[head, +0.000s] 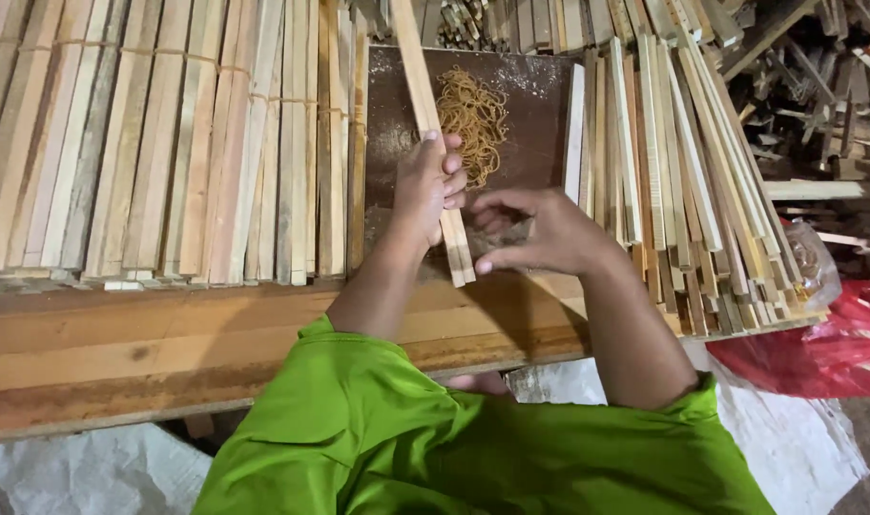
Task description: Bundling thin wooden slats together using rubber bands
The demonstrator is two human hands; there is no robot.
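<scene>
My left hand grips a small bundle of long thin wooden slats that lies lengthwise on a dark brown board. The bundle's near end sticks out just past my fingers. My right hand hovers beside that near end, with fingers curled and thumb and fingertips close together; whether it pinches anything, I cannot tell. A heap of tan rubber bands lies on the board just beyond my left hand.
Tied bundles of wooden slats fill the bench to the left. Loose slats lie stacked to the right. A wooden plank edge runs along the front. A red plastic bag and white sacks lie on the floor.
</scene>
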